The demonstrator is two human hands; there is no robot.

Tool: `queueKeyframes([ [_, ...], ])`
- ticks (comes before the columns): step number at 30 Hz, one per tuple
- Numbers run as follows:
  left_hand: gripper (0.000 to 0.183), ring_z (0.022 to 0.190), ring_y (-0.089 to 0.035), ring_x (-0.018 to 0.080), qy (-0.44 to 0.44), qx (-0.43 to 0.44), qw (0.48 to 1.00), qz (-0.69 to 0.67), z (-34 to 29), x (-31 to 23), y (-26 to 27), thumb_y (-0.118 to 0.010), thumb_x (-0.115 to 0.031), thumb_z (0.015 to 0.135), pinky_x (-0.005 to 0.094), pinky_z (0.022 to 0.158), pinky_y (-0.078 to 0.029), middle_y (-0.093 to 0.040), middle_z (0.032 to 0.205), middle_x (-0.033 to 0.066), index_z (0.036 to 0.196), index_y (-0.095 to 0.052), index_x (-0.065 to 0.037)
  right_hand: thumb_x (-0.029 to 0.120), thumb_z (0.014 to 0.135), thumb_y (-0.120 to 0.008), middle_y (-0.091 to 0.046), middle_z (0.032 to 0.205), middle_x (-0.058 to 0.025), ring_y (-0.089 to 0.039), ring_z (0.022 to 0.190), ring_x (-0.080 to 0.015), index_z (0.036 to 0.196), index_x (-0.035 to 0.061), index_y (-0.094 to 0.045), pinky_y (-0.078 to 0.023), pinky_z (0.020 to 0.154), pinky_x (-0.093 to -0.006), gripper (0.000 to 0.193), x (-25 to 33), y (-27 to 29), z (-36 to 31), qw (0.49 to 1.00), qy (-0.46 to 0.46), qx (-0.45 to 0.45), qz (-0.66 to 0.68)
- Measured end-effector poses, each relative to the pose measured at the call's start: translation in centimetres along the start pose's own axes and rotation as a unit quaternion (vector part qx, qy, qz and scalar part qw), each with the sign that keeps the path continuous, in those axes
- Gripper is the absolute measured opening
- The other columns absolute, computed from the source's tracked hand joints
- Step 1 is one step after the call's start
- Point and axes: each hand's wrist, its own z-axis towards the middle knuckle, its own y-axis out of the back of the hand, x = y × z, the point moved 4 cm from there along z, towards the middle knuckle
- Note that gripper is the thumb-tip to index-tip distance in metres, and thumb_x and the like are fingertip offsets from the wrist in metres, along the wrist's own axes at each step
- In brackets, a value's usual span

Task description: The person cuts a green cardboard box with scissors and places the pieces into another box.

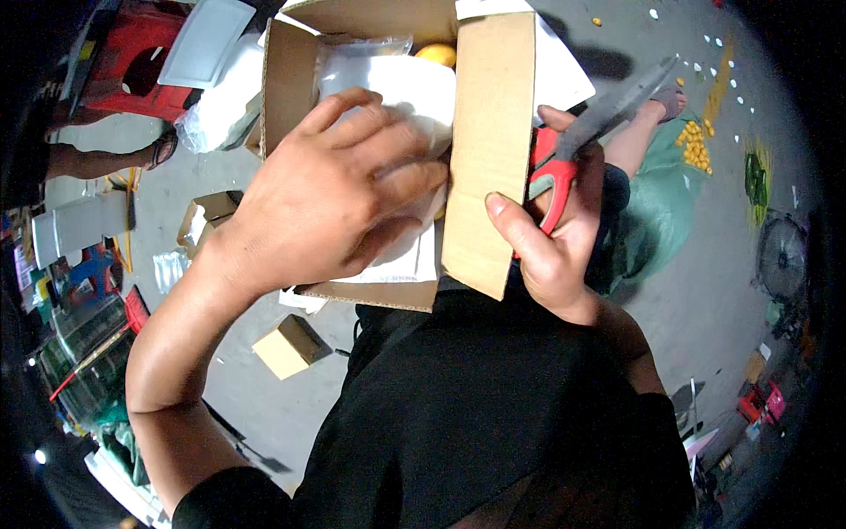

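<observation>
An opened cardboard box [291,97] stands in front of me with its flaps up. Inside lie white paper or plastic packing [405,264], a clear plastic bag [339,66] and a round yellow-orange thing [435,56]. My left hand [335,189] reaches over the packing, fingers bent and apart, with some fingertips hidden. On the right, my right hand [564,238] grips scissors [564,163] with red and grey handles, their dark blades pointing up and away. Its thumb presses against the box's right flap [489,150].
Several small yellow things [694,145] lie on the grey floor beside a green plastic sheet or bag [656,220]. Other people's legs show at left and right. A red stool [132,62], a small carton [286,346] and a fan [782,251] stand around.
</observation>
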Motion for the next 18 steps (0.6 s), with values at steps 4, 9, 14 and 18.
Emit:
queueKeyframes([
  [4, 0.035, 0.111, -0.05, 0.033, -0.041, -0.124, 0.984, -0.119, -1.0, 1.1, 3.0, -0.064, -0.022, 0.075, 0.043, 0.091, -0.042, -0.053, 0.115, 0.0161, 0.103, -0.058, -0.002, -0.008, 0.068, -0.062, -0.044, 0.114, -0.0093, -0.048, 0.1, -0.0161, 0.127, -0.0002, -0.033, -0.04, 0.088, -0.0297, 0.066, 0.3, -0.6, 0.1, 0.999, 0.041, 0.026, -0.018],
  [9, 0.047, 0.129, -0.034, 0.0312, 0.073, -0.123, 0.979, 0.147, -4.4, 4.5, 5.3, -0.047, 0.011, 0.072, 0.0457, 0.107, -0.028, -0.05, 0.129, 0.0085, 0.109, -0.061, -0.012, -0.006, 0.071, -0.06, -0.046, 0.111, -0.0092, -0.05, 0.098, -0.0158, 0.126, 0.0, -0.033, -0.041, 0.085, -0.0283, 0.062, 1.1, 0.3, 0.1, 0.981, 0.1, 0.043, -0.159],
  [14, 0.034, 0.114, -0.048, 0.0271, 0.022, 0.047, 0.987, 0.151, -3.6, 2.9, 4.3, -0.068, -0.005, 0.057, 0.0487, 0.107, -0.03, -0.058, 0.108, 0.0035, 0.09, -0.065, -0.011, -0.005, 0.072, -0.058, -0.049, 0.105, -0.0085, -0.052, 0.09, -0.0142, 0.123, 0.0002, -0.036, -0.043, 0.079, -0.0254, 0.056, 1.4, 0.5, 1.4, 0.997, 0.029, 0.042, -0.057],
  [18, 0.033, 0.088, -0.06, 0.0225, -0.069, 0.036, 0.989, 0.128, -2.9, 1.2, 3.5, -0.072, -0.015, 0.051, 0.0441, 0.087, -0.048, -0.06, 0.085, 0.0056, 0.082, -0.063, -0.008, 0.008, 0.077, -0.062, -0.053, 0.095, -0.0049, -0.053, 0.086, -0.0112, 0.123, 0.0031, -0.042, -0.044, 0.077, -0.024, 0.05, 1.0, 1.5, 5.2, 0.995, 0.0, 0.092, -0.043],
])
